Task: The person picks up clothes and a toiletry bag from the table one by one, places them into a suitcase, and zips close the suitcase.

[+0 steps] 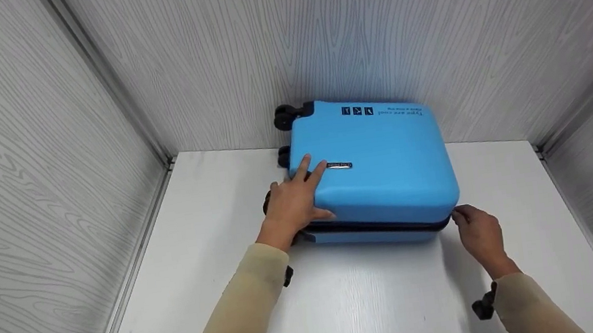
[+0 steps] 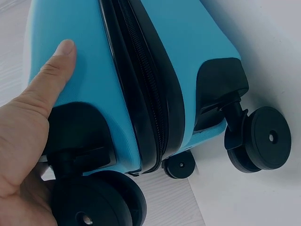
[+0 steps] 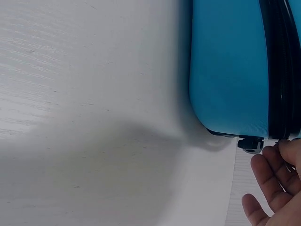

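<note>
The blue suitcase (image 1: pixel 379 144) lies on its broad side on the white bench (image 1: pixel 361 307), its long axis running from the wheels (image 1: pixel 284 117) at its left end to its right end. The dark zipper seam (image 1: pixel 379 226) follows that same line along the suitcase's near side, and the two hands stand at opposite ends of it.

At the suitcase's near right corner, the right hand (image 1: pixel 480 231) is the one nearer the seam's right end; from its fingers, the suitcase stretches leftward and away from the person. Thumb and forefinger are pinched together there, apparently on a zipper pull that the fingertips hide. A small dark fitting (image 3: pixel 251 145) sits on the suitcase's right end just beside them.

By the suitcase's wheeled end, the left hand (image 1: pixel 292 201) rests with its fingers spread wide over the shell, pressing rather than wrapped round anything.
</note>
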The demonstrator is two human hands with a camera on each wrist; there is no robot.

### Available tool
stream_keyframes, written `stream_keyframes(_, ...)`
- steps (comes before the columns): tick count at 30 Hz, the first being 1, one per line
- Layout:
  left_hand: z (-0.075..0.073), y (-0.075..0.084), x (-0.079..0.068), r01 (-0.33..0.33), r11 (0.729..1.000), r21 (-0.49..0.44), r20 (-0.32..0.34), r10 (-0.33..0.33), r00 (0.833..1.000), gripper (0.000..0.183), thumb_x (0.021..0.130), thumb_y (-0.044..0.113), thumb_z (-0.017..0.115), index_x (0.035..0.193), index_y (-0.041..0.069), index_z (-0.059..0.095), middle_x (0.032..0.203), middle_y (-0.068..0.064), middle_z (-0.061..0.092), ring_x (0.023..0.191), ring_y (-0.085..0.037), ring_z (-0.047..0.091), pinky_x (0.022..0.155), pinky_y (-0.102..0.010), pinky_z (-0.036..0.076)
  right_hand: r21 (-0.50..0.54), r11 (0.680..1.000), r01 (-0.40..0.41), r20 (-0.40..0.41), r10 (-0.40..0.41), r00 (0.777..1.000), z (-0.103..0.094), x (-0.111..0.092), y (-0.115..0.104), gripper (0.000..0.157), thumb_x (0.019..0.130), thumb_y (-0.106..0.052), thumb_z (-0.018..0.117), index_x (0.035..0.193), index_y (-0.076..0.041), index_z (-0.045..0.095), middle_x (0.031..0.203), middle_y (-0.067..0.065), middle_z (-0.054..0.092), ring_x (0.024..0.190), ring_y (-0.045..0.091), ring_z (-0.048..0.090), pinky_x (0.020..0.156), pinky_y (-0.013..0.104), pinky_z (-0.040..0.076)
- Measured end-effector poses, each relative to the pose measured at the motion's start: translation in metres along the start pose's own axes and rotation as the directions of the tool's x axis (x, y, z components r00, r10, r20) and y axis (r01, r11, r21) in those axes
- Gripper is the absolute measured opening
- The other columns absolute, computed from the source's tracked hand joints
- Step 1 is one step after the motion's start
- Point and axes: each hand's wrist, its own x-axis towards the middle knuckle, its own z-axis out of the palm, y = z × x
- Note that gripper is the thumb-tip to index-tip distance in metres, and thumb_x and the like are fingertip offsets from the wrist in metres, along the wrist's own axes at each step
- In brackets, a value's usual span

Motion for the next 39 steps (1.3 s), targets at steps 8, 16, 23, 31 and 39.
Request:
stream_keyframes(8, -0.001, 0.002, 0.0, 0.013, 1.0, -0.023, -0.006, -0.013, 1.0, 0.122, 0.074, 0.076, 0.08, 0.17, 0.032, 0.02, 0.178, -0.007, 0.014, 0.112, -0.044, 0.072, 0.098, -0.072, 0.05, 0.005, 1.0, 0.012, -0.015, -0.012, 1.0, 0.0, -0.003, 0.002, 0.02, 0.107, -0.012, 0.06, 0.104, 0.001, 0.075, 0.094, 0.016, 0.075, 0.076, 0.025, 0.062, 0.068, 0.038, 0.045)
stream_keyframes(16, -0.002, 0.004, 0.001, 0.032, 0.999, -0.039, 0.008, -0.032, 0.999, 0.123, 0.073, 0.075, 0.082, 0.17, 0.034, 0.018, 0.179, -0.005, 0.012, 0.096, -0.042, 0.075, 0.101, -0.073, 0.048, 0.002, 1.0, -0.006, 0.005, 0.006, 1.0, 0.001, -0.006, 0.004, 0.019, 0.108, -0.012, 0.058, 0.103, 0.0, 0.071, 0.093, 0.015, 0.072, 0.075, 0.025, 0.06, 0.067, 0.038, 0.043)
stream_keyframes(23, -0.001, 0.003, 0.001, 0.036, 0.998, -0.046, 0.011, -0.036, 0.999, 0.123, 0.073, 0.075, 0.081, 0.17, 0.034, 0.018, 0.179, -0.005, 0.011, 0.098, -0.043, 0.074, 0.101, -0.072, 0.048, 0.004, 1.0, 0.01, -0.013, -0.01, 1.0, 0.004, -0.01, 0.004, 0.016, 0.107, -0.01, 0.059, 0.099, -0.002, 0.07, 0.089, 0.012, 0.07, 0.074, 0.024, 0.057, 0.068, 0.038, 0.043)
stream_keyframes(31, -0.001, 0.004, 0.0, 0.041, 0.998, -0.052, 0.011, -0.041, 0.999, 0.123, 0.074, 0.075, 0.082, 0.17, 0.035, 0.017, 0.179, -0.006, 0.011, 0.096, -0.042, 0.075, 0.102, -0.072, 0.048, -0.01, 0.998, 0.061, -0.032, -0.061, 0.998, 0.007, -0.017, 0.004, 0.013, 0.105, -0.008, 0.06, 0.097, -0.003, 0.069, 0.085, 0.011, 0.067, 0.073, 0.024, 0.056, 0.069, 0.041, 0.043)
stream_keyframes(39, -0.001, 0.005, 0.0, 0.036, 0.999, -0.035, 0.0, -0.036, 0.999, 0.123, 0.073, 0.075, 0.082, 0.17, 0.034, 0.019, 0.178, -0.006, 0.013, 0.085, -0.038, 0.075, 0.098, -0.07, 0.051, 0.01, 0.995, 0.098, -0.091, -0.097, 0.991, 0.014, -0.024, 0.006, 0.012, 0.103, -0.004, 0.062, 0.093, -0.004, 0.068, 0.081, 0.009, 0.066, 0.071, 0.021, 0.053, 0.067, 0.04, 0.041)
